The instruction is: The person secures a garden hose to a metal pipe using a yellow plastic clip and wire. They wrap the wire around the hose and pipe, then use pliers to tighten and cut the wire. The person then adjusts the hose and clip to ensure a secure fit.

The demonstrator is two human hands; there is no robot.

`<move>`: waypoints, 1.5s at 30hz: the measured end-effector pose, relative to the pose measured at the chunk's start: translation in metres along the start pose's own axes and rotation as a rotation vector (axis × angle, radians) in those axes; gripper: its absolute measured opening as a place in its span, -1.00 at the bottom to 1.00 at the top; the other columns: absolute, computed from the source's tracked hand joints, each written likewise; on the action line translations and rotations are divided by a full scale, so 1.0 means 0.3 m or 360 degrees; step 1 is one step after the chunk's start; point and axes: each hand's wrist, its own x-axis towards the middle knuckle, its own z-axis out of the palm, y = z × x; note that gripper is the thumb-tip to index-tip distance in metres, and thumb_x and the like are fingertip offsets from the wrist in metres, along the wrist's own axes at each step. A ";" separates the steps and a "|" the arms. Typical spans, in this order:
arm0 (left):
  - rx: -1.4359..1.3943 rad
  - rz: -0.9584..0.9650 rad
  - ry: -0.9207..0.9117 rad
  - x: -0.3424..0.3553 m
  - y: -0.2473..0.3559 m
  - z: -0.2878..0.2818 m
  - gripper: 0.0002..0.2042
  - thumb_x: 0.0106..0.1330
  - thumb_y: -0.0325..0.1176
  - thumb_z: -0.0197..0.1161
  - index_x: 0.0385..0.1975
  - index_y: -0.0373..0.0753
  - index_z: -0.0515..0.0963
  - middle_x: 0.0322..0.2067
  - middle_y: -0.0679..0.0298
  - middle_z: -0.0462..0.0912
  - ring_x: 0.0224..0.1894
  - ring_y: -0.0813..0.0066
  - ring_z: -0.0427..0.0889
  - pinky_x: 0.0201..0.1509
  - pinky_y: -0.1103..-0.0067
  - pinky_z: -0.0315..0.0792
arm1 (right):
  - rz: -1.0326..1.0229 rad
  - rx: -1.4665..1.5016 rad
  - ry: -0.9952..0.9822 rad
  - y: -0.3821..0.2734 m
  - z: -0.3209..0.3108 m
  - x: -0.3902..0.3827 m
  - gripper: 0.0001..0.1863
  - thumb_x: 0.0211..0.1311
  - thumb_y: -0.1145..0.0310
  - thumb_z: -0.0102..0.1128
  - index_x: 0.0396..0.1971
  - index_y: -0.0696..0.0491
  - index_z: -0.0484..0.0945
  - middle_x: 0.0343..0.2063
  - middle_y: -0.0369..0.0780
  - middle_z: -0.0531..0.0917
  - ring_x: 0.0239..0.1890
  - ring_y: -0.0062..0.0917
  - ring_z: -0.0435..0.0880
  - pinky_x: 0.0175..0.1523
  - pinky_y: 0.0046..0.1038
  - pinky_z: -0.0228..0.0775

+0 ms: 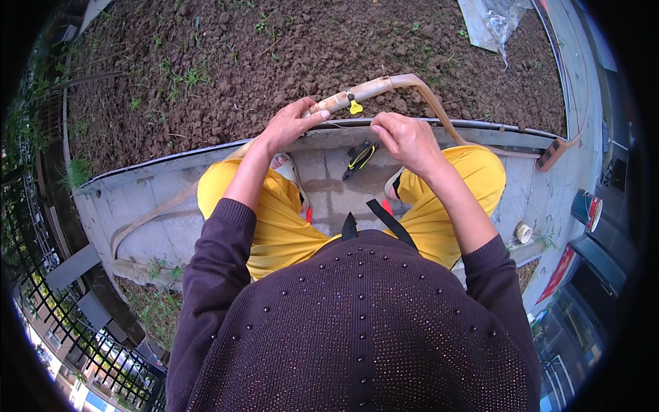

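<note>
My left hand [292,123] curls round the left part of a pale, stained hose [374,88] with a jointed section, held over the bed's edge. A yellow tab or valve handle [355,106] hangs from the joint. My right hand [405,141] is closed in a pinch just right of and below the tab; what its fingers hold, possibly a thin strand, is too small to make out. Below, between my feet, black-and-yellow pliers [360,159] lie on the grey paving.
A soil bed [206,62] with small weeds and a plastic sheet [487,24] lies beyond the concrete edging. Hose runs along both sides. A brick-like block [550,156] and a small pale cup [523,232] sit at the right. Metal fencing [55,302] stands at the left.
</note>
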 end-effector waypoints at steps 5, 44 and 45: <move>-0.0010 0.0074 -0.0046 0.003 -0.016 0.000 -0.32 0.18 0.27 0.28 -0.01 -0.29 0.54 -0.17 0.10 0.65 -0.07 0.29 0.60 0.07 0.43 0.42 | -0.0148 -0.0066 0.0113 0.053 -0.012 0.052 -0.88 0.32 0.31 0.18 -0.31 0.04 0.56 -0.43 -0.17 0.66 -0.36 -0.26 0.69 -0.29 -0.30 0.49; 0.0439 -0.0045 0.0431 -0.012 0.088 0.027 -0.37 0.33 0.34 -0.09 -0.21 -0.15 0.65 -0.42 0.02 0.70 -0.19 0.02 0.69 -0.11 0.20 0.48 | 0.1190 0.1689 0.0916 -0.119 0.393 0.184 -0.75 0.52 0.23 -0.02 -0.30 0.09 0.28 -0.61 -0.21 0.64 -0.75 -0.71 0.40 -0.64 -0.60 0.24; 0.0415 -0.0066 0.0406 -0.009 0.091 0.027 -0.36 0.31 0.34 -0.07 -0.21 -0.16 0.65 -0.42 0.01 0.70 -0.19 0.02 0.69 -0.10 0.21 0.48 | 0.1219 0.1725 0.0932 -0.128 0.393 0.198 -0.75 0.53 0.23 -0.04 -0.31 0.09 0.27 -0.59 -0.19 0.65 -0.75 -0.70 0.40 -0.64 -0.59 0.23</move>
